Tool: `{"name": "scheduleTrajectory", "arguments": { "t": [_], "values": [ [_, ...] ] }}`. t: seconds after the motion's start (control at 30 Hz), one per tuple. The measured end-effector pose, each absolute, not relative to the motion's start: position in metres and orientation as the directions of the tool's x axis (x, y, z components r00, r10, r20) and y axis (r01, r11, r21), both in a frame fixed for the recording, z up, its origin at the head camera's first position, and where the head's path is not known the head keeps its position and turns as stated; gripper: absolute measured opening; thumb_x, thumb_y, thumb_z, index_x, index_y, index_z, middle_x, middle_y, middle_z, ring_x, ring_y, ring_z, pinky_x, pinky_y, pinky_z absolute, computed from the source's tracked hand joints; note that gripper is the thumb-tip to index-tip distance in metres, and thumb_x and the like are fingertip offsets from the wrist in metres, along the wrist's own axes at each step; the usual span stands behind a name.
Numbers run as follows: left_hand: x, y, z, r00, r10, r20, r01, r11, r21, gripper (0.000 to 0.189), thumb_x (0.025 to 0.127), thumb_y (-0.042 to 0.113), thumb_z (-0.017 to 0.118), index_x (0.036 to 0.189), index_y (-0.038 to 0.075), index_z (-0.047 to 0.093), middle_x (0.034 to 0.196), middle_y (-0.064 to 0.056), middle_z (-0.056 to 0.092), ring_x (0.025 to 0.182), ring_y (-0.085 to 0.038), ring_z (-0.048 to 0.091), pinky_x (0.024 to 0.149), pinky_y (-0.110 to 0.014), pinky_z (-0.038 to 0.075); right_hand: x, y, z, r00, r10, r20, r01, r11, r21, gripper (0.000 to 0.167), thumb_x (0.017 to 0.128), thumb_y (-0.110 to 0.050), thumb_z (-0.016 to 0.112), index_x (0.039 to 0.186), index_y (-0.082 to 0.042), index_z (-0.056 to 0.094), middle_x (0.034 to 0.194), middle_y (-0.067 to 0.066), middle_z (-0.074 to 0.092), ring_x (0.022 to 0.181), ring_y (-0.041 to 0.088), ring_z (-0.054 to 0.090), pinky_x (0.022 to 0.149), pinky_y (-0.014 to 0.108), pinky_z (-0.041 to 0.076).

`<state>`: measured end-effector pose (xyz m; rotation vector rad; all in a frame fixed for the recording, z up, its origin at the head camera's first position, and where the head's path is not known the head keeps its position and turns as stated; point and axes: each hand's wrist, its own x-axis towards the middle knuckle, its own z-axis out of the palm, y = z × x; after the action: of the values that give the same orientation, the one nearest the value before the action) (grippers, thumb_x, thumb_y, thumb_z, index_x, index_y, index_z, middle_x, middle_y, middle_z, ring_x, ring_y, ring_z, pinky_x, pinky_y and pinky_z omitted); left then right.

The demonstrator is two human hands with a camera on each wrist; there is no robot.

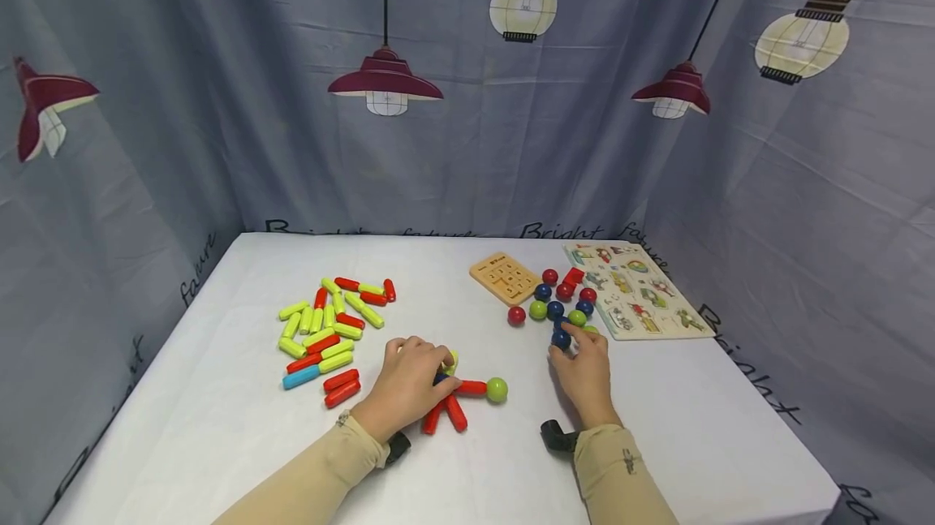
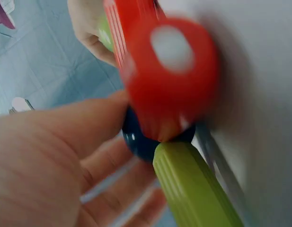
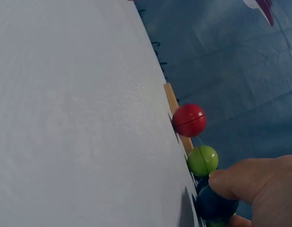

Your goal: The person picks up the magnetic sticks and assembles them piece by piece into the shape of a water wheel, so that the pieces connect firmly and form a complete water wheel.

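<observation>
Model: landmark, over the white tabletop; red rods and a yellow-green rod meet at a blue hub; green ball on the end of one red rod; whether it rests fully cannot be told.
Left hand: at the model, fingers grasping it by the hub; probably a steadying hold, taken at the centre to leave the rod ends free.
Right hand: right of and beyond the model, fingers pinching a blue ball; thumb-and-finger grip suits a small thing liable to roll.
Rod pile: left of the model, yellow-green and red, one blue rod; seemingly sorted by shape.
Loose balls: beyond the model to the right, red, blue and green, grouped apart from the pile; red block among them.
Number board: beyond the model, slightly right; numerals too small to read surely.
Picture board: farther right of the model, probably set aside; lettering illegible.
Curtain: behind the model; "Bright" readable, following word resembles "fayure".
Brands: none legible.
</observation>
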<state>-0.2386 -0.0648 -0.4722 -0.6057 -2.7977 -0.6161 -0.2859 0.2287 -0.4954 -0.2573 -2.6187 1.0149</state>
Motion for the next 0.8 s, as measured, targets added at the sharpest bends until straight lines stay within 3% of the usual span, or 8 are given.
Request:
{"name": "scheduleTrajectory", "arguments": {
  "t": [0.1,0.3,0.5,0.67,0.8],
  "values": [
    [-0.238,-0.067,-0.471,-0.876,0.391,0.284,0.475,0.802,0.362,0.023,0.091,0.036,0.079,0.108,0.022,0.075,0.102,0.007,0.074,0.115,-0.022,0.058,0.107,-0.055,0.032,-0.287,0.23,-0.495,-0.955,0.238,0.178,0.06,0.742,-0.668,0.048,0.095,-0.017,0.071,0.14,-0.009,0.06,0.138,0.026,0.048,0.118,0.04,0.056,0.097,0.052,0.051],
    [-0.239,-0.07,-0.472,-0.811,0.532,0.243,0.585,0.753,0.301,0.015,0.099,0.025,0.07,0.113,0.028,0.075,0.108,0.006,0.067,0.127,-0.024,0.051,0.107,-0.056,0.032,-0.283,0.225,-0.493,-0.989,0.077,0.128,-0.036,0.712,-0.701,0.031,0.093,-0.017,0.076,0.123,-0.017,0.071,0.118,0.008,0.065,0.092,0.023,0.06,0.078,0.034,0.051],
    [-0.24,-0.071,-0.473,-0.772,0.62,0.144,0.631,0.717,0.297,0.026,0.102,0.019,0.062,0.117,0.036,0.075,0.121,0.007,0.066,0.145,-0.029,0.038,0.112,-0.057,0.03,-0.277,0.22,-0.493,-0.995,-0.086,0.057,-0.098,0.626,-0.773,0.028,0.091,-0.02,0.079,0.118,-0.026,0.074,0.113,-0.002,0.07,0.085,0.018,0.058,0.071,0.029,0.048],
    [-0.242,-0.071,-0.473,-0.766,0.632,0.116,0.633,0.71,0.309,0.029,0.102,0.017,0.06,0.12,0.034,0.076,0.126,0.007,0.066,0.146,-0.027,0.038,0.114,-0.055,0.03,-0.275,0.215,-0.493,-0.981,-0.185,0.051,-0.147,0.555,-0.819,0.028,0.092,-0.019,0.078,0.12,-0.023,0.074,0.111,-0.003,0.072,0.088,0.019,0.061,0.073,0.027,0.05],
    [-0.242,-0.071,-0.472,-0.748,0.648,0.146,0.656,0.686,0.315,0.029,0.101,0.015,0.063,0.123,0.029,0.076,0.125,0.006,0.064,0.132,-0.018,0.05,0.108,-0.05,0.034,-0.273,0.213,-0.493,-0.972,-0.231,0.044,-0.161,0.519,-0.839,0.028,0.094,-0.021,0.077,0.121,-0.021,0.073,0.11,-0.003,0.073,0.088,0.02,0.062,0.074,0.026,0.052]
  ]
}}
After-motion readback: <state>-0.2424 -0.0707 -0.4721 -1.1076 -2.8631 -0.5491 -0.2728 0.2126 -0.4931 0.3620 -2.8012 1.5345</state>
